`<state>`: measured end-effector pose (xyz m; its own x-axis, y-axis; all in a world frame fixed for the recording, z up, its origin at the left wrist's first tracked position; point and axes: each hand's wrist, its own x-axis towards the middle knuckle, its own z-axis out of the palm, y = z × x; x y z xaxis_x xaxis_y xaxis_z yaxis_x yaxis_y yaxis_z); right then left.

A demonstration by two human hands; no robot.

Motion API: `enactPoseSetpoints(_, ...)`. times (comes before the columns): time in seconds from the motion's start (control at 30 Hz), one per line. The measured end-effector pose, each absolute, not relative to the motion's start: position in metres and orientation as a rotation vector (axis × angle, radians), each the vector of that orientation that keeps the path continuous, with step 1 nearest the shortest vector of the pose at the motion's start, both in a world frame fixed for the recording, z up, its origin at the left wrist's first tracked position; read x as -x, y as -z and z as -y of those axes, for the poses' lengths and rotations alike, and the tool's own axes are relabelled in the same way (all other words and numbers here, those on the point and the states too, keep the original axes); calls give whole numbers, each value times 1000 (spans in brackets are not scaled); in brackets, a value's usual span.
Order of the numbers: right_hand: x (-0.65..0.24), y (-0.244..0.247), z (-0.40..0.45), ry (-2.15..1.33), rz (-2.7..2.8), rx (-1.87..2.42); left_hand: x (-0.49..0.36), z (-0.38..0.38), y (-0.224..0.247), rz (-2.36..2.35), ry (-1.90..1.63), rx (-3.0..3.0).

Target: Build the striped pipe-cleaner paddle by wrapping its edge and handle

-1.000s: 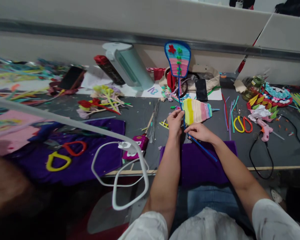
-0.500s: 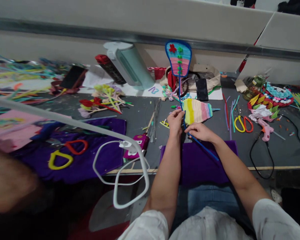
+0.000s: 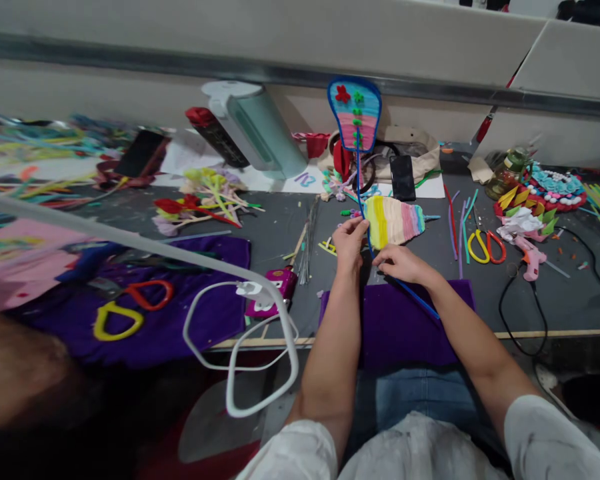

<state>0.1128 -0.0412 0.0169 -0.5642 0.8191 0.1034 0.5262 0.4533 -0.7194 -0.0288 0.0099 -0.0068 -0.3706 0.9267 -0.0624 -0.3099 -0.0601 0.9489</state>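
Left hand (image 3: 349, 243) and right hand (image 3: 403, 264) pinch a blue stem (image 3: 419, 300), contact partly hidden

The left thumb and fingers close narrowly on the fuzzy stem beside a striped fan-shaped piece (image 3: 393, 225); the back of the hand hides most of that grip. The right fingers are drawn together on the stem lower down, their pads out of sight. The stem passes behind the right hand and comes out over a purple cloth (image 3: 410, 327), its tail ending beside the right forearm. Upward it runs to a blue-edged panel (image 3: 354, 113) with a red flower; whether it is one length or two joined cannot be made out.

The panel covers part of a beige bag (image 3: 425, 153), on which a dark phone (image 3: 403, 178) leans. A white plug (image 3: 253, 291) covers part of a magenta box (image 3: 275, 283). A pale bent tube (image 3: 180, 252) crosses the left side, cut off by the edge. Below it, another person's limb (image 3: 20, 370) is blurred and cropped. Crumpled white material (image 3: 523, 225) overlaps the glue gun (image 3: 531, 260).
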Motion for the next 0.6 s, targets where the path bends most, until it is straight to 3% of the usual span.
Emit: enactPoseSetpoints(0.6, -141, -21, 39, -846, 2336, 1227, 33, -17, 10, -1299, -1725, -703)
